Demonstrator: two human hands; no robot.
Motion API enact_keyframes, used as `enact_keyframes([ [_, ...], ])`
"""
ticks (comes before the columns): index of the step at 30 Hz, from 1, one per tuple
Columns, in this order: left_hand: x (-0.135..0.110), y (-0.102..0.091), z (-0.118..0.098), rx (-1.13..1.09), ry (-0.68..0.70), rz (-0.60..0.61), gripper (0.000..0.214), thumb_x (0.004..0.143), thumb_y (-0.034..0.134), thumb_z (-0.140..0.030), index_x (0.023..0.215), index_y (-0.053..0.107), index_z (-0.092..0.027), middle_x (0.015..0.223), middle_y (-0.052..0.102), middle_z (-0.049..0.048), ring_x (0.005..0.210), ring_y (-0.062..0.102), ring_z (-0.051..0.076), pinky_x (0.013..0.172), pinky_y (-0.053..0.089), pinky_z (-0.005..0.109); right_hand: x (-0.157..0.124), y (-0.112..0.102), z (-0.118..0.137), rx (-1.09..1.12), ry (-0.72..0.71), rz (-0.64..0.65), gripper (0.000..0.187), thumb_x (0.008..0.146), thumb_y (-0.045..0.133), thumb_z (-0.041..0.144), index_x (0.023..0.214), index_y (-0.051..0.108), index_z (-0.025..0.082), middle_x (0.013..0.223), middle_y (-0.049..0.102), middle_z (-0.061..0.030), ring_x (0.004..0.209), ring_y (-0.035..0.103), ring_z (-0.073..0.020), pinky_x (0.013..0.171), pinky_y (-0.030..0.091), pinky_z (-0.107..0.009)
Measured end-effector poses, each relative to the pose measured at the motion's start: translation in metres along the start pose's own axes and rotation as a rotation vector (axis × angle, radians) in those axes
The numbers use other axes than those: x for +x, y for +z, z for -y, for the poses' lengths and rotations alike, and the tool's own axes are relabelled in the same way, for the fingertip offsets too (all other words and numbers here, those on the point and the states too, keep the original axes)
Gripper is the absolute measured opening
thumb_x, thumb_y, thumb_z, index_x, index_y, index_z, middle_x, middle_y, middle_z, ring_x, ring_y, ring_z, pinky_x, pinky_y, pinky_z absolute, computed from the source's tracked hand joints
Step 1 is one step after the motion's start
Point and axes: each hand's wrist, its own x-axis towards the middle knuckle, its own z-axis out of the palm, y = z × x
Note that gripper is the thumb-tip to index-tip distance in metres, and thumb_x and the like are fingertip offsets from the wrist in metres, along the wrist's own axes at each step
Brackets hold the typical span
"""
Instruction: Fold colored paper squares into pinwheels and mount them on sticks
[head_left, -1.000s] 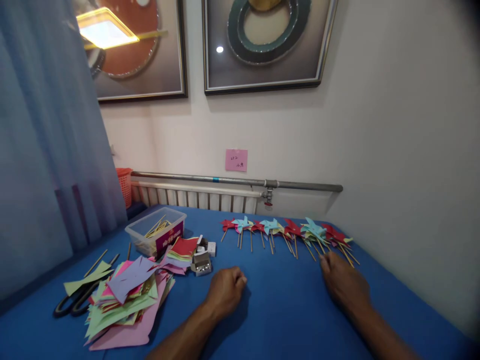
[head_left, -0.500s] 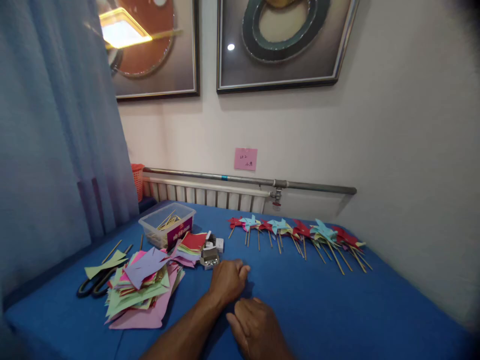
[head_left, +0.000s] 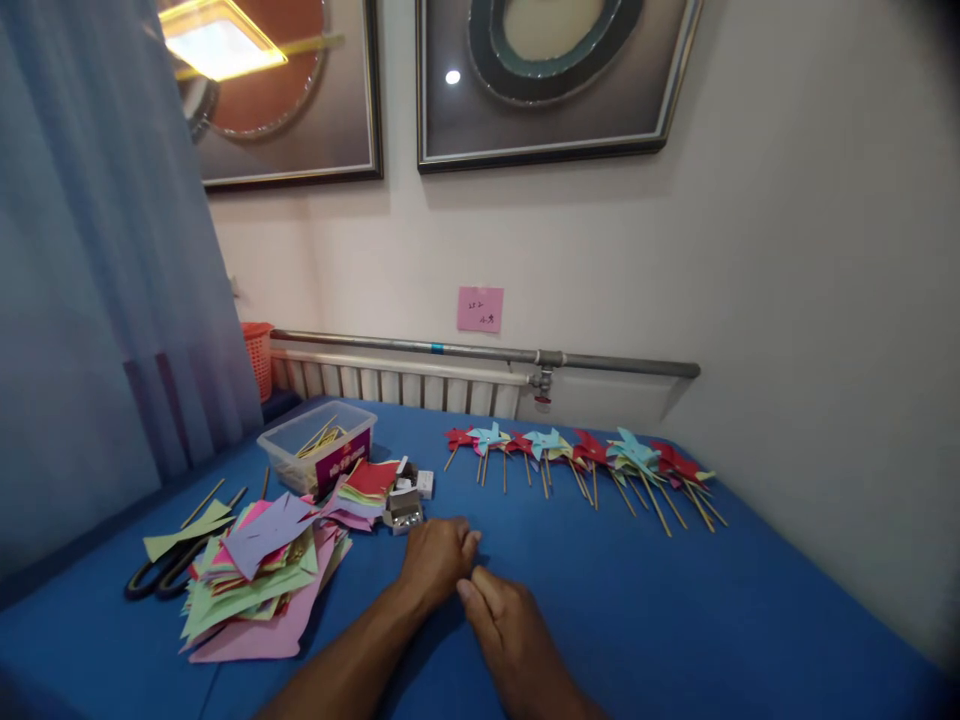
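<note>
Remotely, I am looking through the head view, the only one, and both hands are sitting low in the middle, over the blue tabletop (head_left: 660, 610). My left hand (head_left: 437, 562) is curling its fingers inward; my right hand (head_left: 510, 630) is bending its fingers too, its thumb lying along them, its tip just beside the left. The folded fingers are hiding whatever space lies inside, so I am unable to tell how tightly either is closing or whether it is gripping anything.

Just beyond the left hand, a small open box (head_left: 406, 510) is showing shiny metal bits. Finished pinwheels (head_left: 590, 446) in red, light blue and pale yellow are lying in a row along the far side, right of centre, their sticks pointing toward me, well apart from both hands.

To the left, a loose paper pile (head_left: 255, 597) is spreading out, with black-handled scissors (head_left: 176, 576) lying beside it under a pale green piece. Behind the pile, a clear tub (head_left: 345, 466) is holding thin sticks, and a smaller stack of paper squares (head_left: 373, 477), red on top, is lying near its front corner. A blue curtain (head_left: 90, 300) is hanging at far left, and a pink note (head_left: 481, 310) is clinging to the wall.
</note>
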Motion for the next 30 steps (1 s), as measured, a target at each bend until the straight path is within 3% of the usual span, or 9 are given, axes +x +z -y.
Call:
enact_keyframes([
  [11,0.0011,0.0014,0.0025,0.019,0.034,0.099,0.033,0.097,0.047,-0.037,0.084,0.072,-0.020,0.087,0.076,0.0075,0.085,0.069,0.021,0.071,0.039,0.030,0.0013,0.0022,-0.0010,0.022,0.041,0.031,0.039,0.103,0.036,0.041,0.071,0.047,0.022,0.067,0.057,0.0016,0.061,0.044,-0.0128,0.060,0.031,-0.027],
  [16,0.0020,0.0029,0.0035,0.059,0.058,0.161,0.032,0.096,0.047,-0.038,0.090,0.074,-0.021,0.093,0.077,0.0086,0.090,0.070,0.021,0.075,0.042,0.029,0.0003,0.0045,-0.0031,0.037,0.034,0.072,0.037,0.104,0.036,0.040,0.077,0.054,0.021,0.074,0.065,-0.0010,0.066,0.053,-0.0145,0.065,0.035,-0.028],
  [30,-0.0003,0.0008,0.0028,0.070,0.064,0.161,0.034,0.096,0.047,-0.039,0.091,0.075,-0.020,0.093,0.077,0.0099,0.090,0.070,0.022,0.075,0.043,0.029,0.0012,0.0030,-0.0002,0.037,0.051,0.080,0.038,0.102,0.036,0.042,0.074,0.050,0.021,0.069,0.058,0.0009,0.064,0.048,-0.0142,0.064,0.035,-0.028],
])
